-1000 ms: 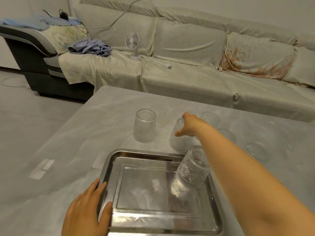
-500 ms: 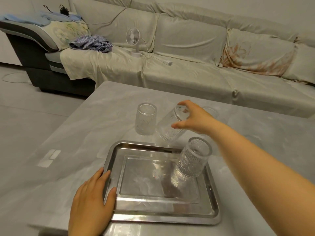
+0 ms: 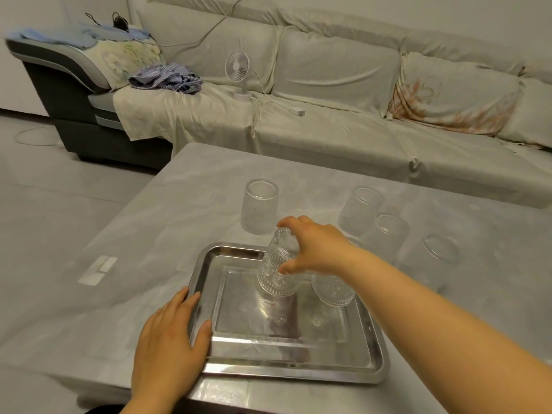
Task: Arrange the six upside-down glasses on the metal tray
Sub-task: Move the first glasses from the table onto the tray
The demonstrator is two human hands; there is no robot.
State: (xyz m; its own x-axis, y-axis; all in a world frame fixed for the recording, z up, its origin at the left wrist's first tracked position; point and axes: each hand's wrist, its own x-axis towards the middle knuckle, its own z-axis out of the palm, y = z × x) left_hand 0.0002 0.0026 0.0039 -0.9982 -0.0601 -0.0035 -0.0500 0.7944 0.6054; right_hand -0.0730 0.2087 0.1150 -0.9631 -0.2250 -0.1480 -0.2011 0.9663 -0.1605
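Note:
A metal tray (image 3: 286, 357) lies on the grey table near its front edge. My right hand (image 3: 313, 246) grips an upside-down ribbed glass (image 3: 276, 270) by its base, over the tray's far middle; whether it touches the tray I cannot tell. A second upside-down glass (image 3: 331, 289) stands on the tray to its right, partly hidden by my forearm. My left hand (image 3: 170, 339) rests flat on the tray's near left rim. Several more upside-down glasses stand on the table: one behind the tray (image 3: 259, 206), three at the right (image 3: 360, 210), (image 3: 388, 237), (image 3: 433, 261).
The grey table (image 3: 149, 258) has white tape marks (image 3: 97, 268) on its left side. Behind it runs a covered sofa (image 3: 328, 127) with a small white fan (image 3: 237, 73), its cable and a bundle of striped cloth (image 3: 165, 77).
My right hand lifted a glass from the table behind the tray and brought it toward me over the tray, left of the first glass. The left hand stayed on the rim.

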